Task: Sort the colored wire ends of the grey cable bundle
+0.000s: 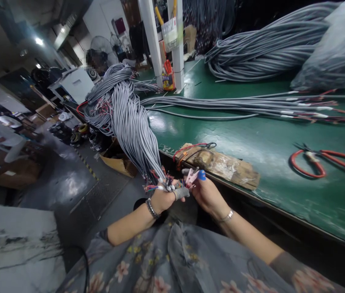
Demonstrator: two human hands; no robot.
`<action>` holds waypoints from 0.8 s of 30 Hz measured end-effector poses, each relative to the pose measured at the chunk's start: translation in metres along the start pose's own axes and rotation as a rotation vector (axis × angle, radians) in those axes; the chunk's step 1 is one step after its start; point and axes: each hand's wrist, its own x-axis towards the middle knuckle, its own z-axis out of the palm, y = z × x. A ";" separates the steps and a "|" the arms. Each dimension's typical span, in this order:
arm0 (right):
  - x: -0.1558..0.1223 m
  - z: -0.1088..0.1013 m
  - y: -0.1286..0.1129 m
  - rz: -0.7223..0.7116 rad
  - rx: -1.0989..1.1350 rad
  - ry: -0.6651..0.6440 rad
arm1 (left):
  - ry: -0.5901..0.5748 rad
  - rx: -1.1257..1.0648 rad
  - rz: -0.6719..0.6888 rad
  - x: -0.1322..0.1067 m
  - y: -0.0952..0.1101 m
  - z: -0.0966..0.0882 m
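Observation:
My left hand (167, 198), its thumb wrapped in grey tape, is closed around the stripped ends of several grey cables (136, 126). Thin coloured wires (152, 188) fan out of these ends past my fingers. Close beside it, my right hand (207, 195) has blue tape on one finger and pinches a small pale pink piece (191, 177) shaped like a clip. That piece meets the wires at my left fingertips; its exact kind is too small to tell. The cables hang as a thick bundle over the bench's front edge.
On the green bench (221, 136) lie a worn wooden block (230, 165) with cords, red-handled pliers (308, 158) and a row of loose grey cables (221, 106). A large cable coil (267, 49) is behind. A cardboard box (119, 162) stands on the floor.

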 end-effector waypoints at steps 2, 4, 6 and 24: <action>0.003 0.000 0.003 0.059 0.116 -0.037 | 0.009 -0.008 -0.003 0.001 0.000 0.002; 0.005 -0.001 0.006 0.074 0.173 -0.049 | 0.016 -0.015 -0.008 0.002 -0.002 0.003; 0.006 -0.003 0.009 0.078 0.211 -0.059 | 0.021 0.004 -0.015 0.002 -0.007 0.002; 0.001 -0.002 -0.004 0.155 0.360 -0.018 | 0.058 0.053 0.025 -0.015 0.003 -0.004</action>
